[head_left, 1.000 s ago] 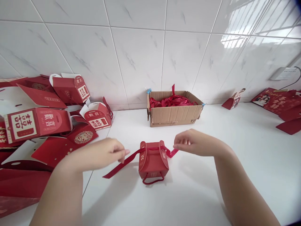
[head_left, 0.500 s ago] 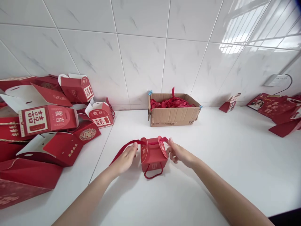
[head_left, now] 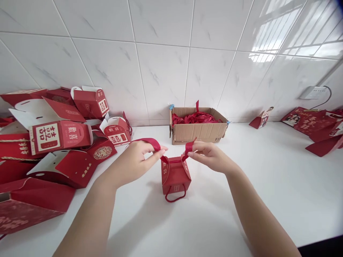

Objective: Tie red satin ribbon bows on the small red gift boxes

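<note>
A small red gift box (head_left: 175, 175) with a cord handle stands on the white counter (head_left: 241, 185) in front of me. A red ribbon (head_left: 150, 142) runs through its top flaps. My left hand (head_left: 134, 162) pinches the longer left end of the ribbon, lifted above the box's left flap. My right hand (head_left: 207, 156) pinches the short right end just above the right flap. Both hands are closed on the ribbon, a little above the box.
A cardboard carton (head_left: 197, 128) full of red ribbons sits against the tiled wall behind the box. A heap of red gift boxes (head_left: 53, 142) covers the counter's left side. More red packaging (head_left: 316, 128) lies at the far right, below a wall socket (head_left: 311, 93).
Both hands have risen from beside the box's flaps to above them, drawing the ribbon ends upward. The left end, which trailed on the counter earlier, is now lifted.
</note>
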The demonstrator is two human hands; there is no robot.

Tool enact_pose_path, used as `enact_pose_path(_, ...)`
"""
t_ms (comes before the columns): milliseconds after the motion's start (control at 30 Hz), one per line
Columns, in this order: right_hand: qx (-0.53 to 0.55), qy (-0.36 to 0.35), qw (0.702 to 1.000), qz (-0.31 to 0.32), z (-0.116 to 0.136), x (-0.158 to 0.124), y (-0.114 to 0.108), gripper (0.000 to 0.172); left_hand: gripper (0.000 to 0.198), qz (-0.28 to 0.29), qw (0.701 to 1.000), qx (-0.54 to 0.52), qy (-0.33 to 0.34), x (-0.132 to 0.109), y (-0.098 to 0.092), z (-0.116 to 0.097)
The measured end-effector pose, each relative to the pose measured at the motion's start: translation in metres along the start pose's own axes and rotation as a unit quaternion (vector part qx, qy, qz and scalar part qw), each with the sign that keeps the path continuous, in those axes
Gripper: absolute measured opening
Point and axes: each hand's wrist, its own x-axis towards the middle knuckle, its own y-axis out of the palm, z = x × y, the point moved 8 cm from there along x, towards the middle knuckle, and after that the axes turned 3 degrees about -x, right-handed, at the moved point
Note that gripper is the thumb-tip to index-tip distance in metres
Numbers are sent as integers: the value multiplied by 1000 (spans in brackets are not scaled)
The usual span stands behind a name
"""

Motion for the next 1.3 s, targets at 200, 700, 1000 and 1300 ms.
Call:
enact_pose_path(200, -32, -16, 996, 86, 19, 12, 9, 26, 43, 91, 994, 47, -36, 7, 11, 4)
enact_pose_path(700, 263, 131, 952, 89, -18, 27, 35, 21, 39, 232, 943, -209, -112, 30, 59, 15)
enact_pose_path(1000, 327, 171, 926, 82, -43, 32, 43, 22, 40, 309, 921, -203, -125, 33, 71, 25)
enact_pose_path(1300, 358, 121, 925, 37, -19, 29, 32, 18, 36, 284, 932, -218, -50, 32, 58, 1)
